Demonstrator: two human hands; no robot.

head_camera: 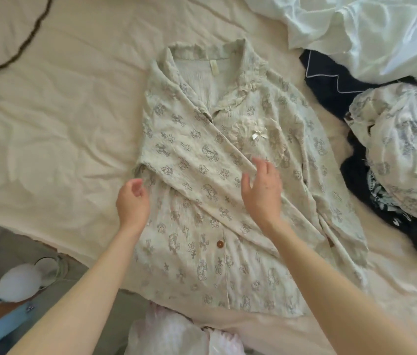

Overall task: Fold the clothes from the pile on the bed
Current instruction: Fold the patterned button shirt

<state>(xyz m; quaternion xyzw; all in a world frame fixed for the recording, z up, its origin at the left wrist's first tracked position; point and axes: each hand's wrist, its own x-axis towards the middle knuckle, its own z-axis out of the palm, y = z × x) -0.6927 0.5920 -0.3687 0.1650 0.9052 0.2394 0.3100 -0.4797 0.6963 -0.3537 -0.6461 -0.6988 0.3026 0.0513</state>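
A pale printed shirt (pixel 227 180) lies spread face up in the middle of the bed (pixel 56 119), collar at the far end and hem hanging toward the near edge. Its left sleeve is already folded across the chest in a diagonal band. The pile (pixel 391 139) of unfolded clothes sits to the right, with one patterned piece and a dark garment just beside the shirt's right side.

The left hand (pixel 133 201) is at the shirt's left edge, near where the folded sleeve begins, fingers loosely curled; whether it pinches the cloth or only hovers I cannot tell. The right hand (pixel 262 190) is spread, fingers apart, low over the folded sleeve and holding nothing (it may be brushing the fabric, but contact is not clear).

The main risk, as I judge it, is the diagonal sleeve: the fabric is crinkled and light, so any tug at the left edge could drag the fold askew or bunch it. The right sleeve runs toward the pile, so folding it in could catch the neighbouring clothes. The hem near the edge could also slide off the mattress.
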